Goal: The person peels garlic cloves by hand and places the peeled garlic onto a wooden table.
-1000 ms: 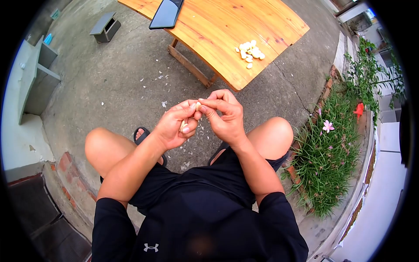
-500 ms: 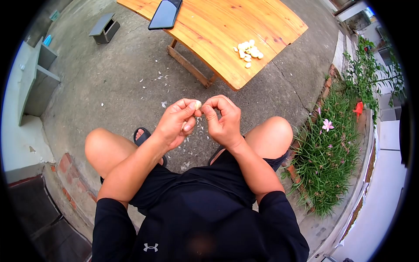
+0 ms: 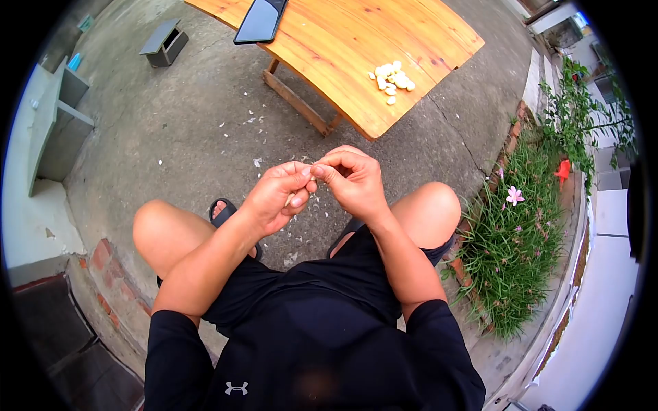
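Note:
My left hand (image 3: 279, 195) is closed, thumb and fingers pinching a garlic clove (image 3: 313, 179) that is mostly hidden by the fingertips. My right hand (image 3: 353, 181) meets it there, its thumb and forefinger pressed together on the clove's edge. A second pale bit (image 3: 289, 199) shows between the lower fingers of my left hand; I cannot tell what it is. Both hands are held over the ground between my knees. Beyond them, a small heap of peeled garlic cloves (image 3: 391, 79) lies near the front corner of the wooden table (image 3: 329, 51).
A black phone (image 3: 260, 20) lies at the table's left edge. White skin flakes (image 3: 258, 162) are scattered on the concrete (image 3: 199, 123). A small grey box (image 3: 164, 44) stands at the back left. To the right, grassy plants (image 3: 514, 260) grow behind a brick border.
My right hand has moved slightly left, and its fingertips now touch those of my left hand. The clove, plainly visible before at the left fingertips, is now mostly covered.

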`<action>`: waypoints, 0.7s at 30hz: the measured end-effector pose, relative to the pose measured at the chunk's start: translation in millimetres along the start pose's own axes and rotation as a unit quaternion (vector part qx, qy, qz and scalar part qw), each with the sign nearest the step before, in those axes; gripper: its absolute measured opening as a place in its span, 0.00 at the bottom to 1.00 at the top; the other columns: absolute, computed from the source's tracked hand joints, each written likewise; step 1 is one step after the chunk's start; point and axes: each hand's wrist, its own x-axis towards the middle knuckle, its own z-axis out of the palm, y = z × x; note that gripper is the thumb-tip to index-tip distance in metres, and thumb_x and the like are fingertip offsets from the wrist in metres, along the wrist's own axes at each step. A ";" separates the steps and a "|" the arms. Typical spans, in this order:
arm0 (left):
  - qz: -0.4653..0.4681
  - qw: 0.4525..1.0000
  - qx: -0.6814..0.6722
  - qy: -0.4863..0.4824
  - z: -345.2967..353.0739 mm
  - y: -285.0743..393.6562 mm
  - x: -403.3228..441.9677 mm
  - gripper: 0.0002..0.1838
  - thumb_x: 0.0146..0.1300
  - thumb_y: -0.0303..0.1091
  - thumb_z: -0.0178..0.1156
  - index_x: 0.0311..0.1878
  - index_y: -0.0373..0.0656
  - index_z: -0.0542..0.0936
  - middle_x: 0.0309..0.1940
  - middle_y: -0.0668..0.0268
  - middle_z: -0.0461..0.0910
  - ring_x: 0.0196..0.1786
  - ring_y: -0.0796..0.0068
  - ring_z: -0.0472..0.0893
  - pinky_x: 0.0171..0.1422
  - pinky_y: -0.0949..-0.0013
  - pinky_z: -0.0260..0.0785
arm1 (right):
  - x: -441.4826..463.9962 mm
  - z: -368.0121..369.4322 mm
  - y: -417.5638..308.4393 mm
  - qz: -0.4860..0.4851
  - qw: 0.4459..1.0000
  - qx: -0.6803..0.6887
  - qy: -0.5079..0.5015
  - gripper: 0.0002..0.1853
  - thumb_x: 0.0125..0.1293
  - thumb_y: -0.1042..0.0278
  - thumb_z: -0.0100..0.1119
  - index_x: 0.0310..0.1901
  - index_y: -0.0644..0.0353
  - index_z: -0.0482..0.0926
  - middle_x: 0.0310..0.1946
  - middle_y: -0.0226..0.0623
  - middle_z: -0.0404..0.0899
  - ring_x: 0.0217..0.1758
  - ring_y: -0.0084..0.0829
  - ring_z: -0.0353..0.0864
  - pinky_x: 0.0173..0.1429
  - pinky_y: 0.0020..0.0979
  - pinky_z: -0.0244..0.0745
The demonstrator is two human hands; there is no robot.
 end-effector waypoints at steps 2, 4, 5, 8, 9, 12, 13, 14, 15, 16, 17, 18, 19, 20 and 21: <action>-0.007 1.000 0.001 0.003 0.3 -0.3 -1.5 0.05 0.77 0.31 0.55 0.45 0.41 0.77 0.33 0.67 0.80 0.20 0.88 0.69 0.18 0.83 0.55 | 0.0 0.1 -0.4 -0.022 0.999 -0.027 -0.002 0.02 0.63 0.76 0.70 0.35 0.64 0.87 0.31 0.37 0.84 0.34 0.27 0.84 0.39 0.28 0.78; -0.012 1.000 -0.002 -0.001 0.6 -0.8 -2.3 0.06 0.77 0.31 0.55 0.44 0.40 0.77 0.33 0.67 0.80 0.20 0.88 0.69 0.18 0.83 0.55 | -1.2 1.3 -0.9 -0.041 0.998 -0.049 0.004 0.01 0.63 0.78 0.68 0.34 0.65 0.86 0.31 0.38 0.85 0.34 0.29 0.84 0.39 0.30 0.78; -0.016 1.000 -0.010 -0.004 0.4 -1.1 -2.4 0.05 0.77 0.31 0.55 0.44 0.40 0.77 0.32 0.67 0.80 0.21 0.88 0.69 0.19 0.83 0.55 | -1.6 1.7 -2.1 -0.047 0.997 -0.056 0.005 0.01 0.64 0.79 0.66 0.35 0.65 0.86 0.31 0.38 0.85 0.34 0.30 0.84 0.39 0.30 0.78; -0.028 0.999 -0.033 -0.017 -2.3 -0.1 -2.6 0.05 0.77 0.30 0.54 0.45 0.39 0.77 0.32 0.67 0.80 0.22 0.87 0.70 0.19 0.82 0.54 | -1.7 2.0 -4.0 -0.046 0.997 -0.066 -0.002 0.03 0.67 0.80 0.62 0.36 0.66 0.85 0.32 0.38 0.84 0.34 0.29 0.83 0.40 0.29 0.77; -0.032 0.998 -0.041 -0.025 -3.1 0.4 -2.3 0.05 0.77 0.30 0.54 0.45 0.39 0.76 0.32 0.67 0.80 0.22 0.87 0.70 0.19 0.82 0.54 | -2.3 1.0 -3.3 -0.032 0.997 -0.063 -0.011 0.04 0.68 0.81 0.60 0.38 0.66 0.85 0.33 0.36 0.83 0.34 0.26 0.82 0.40 0.27 0.76; -0.042 0.998 -0.048 -0.023 1.9 2.7 -3.5 0.06 0.78 0.32 0.55 0.44 0.40 0.76 0.33 0.68 0.80 0.21 0.88 0.70 0.19 0.83 0.56 | -3.1 -2.0 -1.7 0.022 0.999 -0.025 -0.034 0.05 0.69 0.82 0.59 0.41 0.66 0.85 0.34 0.36 0.82 0.37 0.26 0.83 0.41 0.27 0.77; -0.045 0.998 -0.048 -0.018 3.4 3.6 -4.3 0.07 0.78 0.33 0.55 0.44 0.41 0.76 0.33 0.69 0.80 0.20 0.88 0.70 0.18 0.84 0.57 | -2.8 -2.4 -1.1 0.042 0.998 -0.007 -0.042 0.05 0.68 0.82 0.59 0.41 0.65 0.84 0.35 0.36 0.82 0.39 0.28 0.84 0.42 0.28 0.78; -0.042 0.997 -0.052 -0.026 2.9 4.1 -3.8 0.07 0.78 0.34 0.56 0.44 0.41 0.76 0.33 0.69 0.80 0.20 0.88 0.70 0.18 0.84 0.57 | -2.7 -2.4 0.1 0.054 0.996 0.047 -0.044 0.05 0.68 0.81 0.60 0.42 0.65 0.84 0.35 0.35 0.81 0.40 0.26 0.84 0.43 0.27 0.78; -0.039 0.997 -0.056 -0.035 2.0 4.7 -3.1 0.07 0.78 0.34 0.56 0.44 0.41 0.76 0.33 0.69 0.80 0.20 0.88 0.70 0.18 0.84 0.57 | -2.9 -2.1 1.5 0.066 0.992 0.100 -0.046 0.05 0.69 0.81 0.61 0.43 0.66 0.84 0.36 0.34 0.81 0.40 0.25 0.83 0.43 0.26 0.77; -0.036 0.997 -0.060 -0.043 1.2 4.9 -2.6 0.07 0.78 0.34 0.56 0.44 0.42 0.76 0.33 0.69 0.80 0.20 0.88 0.70 0.18 0.84 0.57 | -3.1 -1.7 2.1 0.079 0.984 0.153 -0.047 0.05 0.69 0.80 0.61 0.44 0.66 0.85 0.37 0.33 0.80 0.41 0.23 0.83 0.43 0.26 0.77; -0.032 0.997 -0.058 -0.045 -0.3 4.3 -2.3 0.07 0.78 0.34 0.56 0.44 0.42 0.76 0.33 0.69 0.80 0.20 0.87 0.70 0.18 0.84 0.57 | -3.3 -1.0 1.6 0.062 0.986 0.148 -0.043 0.05 0.69 0.80 0.63 0.44 0.66 0.85 0.37 0.32 0.81 0.41 0.22 0.82 0.43 0.25 0.77; -0.029 0.997 -0.056 -0.047 -2.1 3.7 -1.9 0.06 0.77 0.34 0.56 0.44 0.42 0.76 0.33 0.69 0.80 0.21 0.87 0.70 0.19 0.84 0.57 | -3.5 -0.1 0.7 0.046 0.988 0.144 -0.039 0.05 0.69 0.79 0.64 0.44 0.67 0.85 0.38 0.32 0.81 0.41 0.22 0.82 0.44 0.24 0.77; -0.025 0.997 -0.054 -0.049 -3.0 3.3 -1.8 0.06 0.77 0.34 0.56 0.44 0.42 0.76 0.33 0.69 0.80 0.21 0.87 0.71 0.19 0.83 0.57 | -3.7 0.4 0.2 0.030 0.989 0.139 -0.035 0.05 0.69 0.78 0.65 0.44 0.67 0.85 0.39 0.32 0.81 0.41 0.21 0.82 0.44 0.24 0.77; -0.020 0.998 -0.044 -0.041 -2.9 3.0 -2.0 0.06 0.78 0.33 0.56 0.44 0.42 0.76 0.33 0.69 0.80 0.21 0.87 0.71 0.18 0.83 0.56 | -3.6 -0.1 1.4 0.028 0.991 0.129 -0.036 0.05 0.69 0.78 0.65 0.44 0.67 0.85 0.39 0.32 0.81 0.41 0.20 0.82 0.44 0.24 0.78; -0.015 0.999 -0.034 -0.032 -0.9 3.5 -2.8 0.06 0.78 0.33 0.56 0.45 0.42 0.76 0.33 0.69 0.80 0.21 0.87 0.71 0.18 0.83 0.56 | -3.3 -1.3 3.7 0.027 0.992 0.119 -0.037 0.05 0.68 0.78 0.66 0.44 0.67 0.85 0.39 0.32 0.81 0.41 0.20 0.82 0.44 0.24 0.78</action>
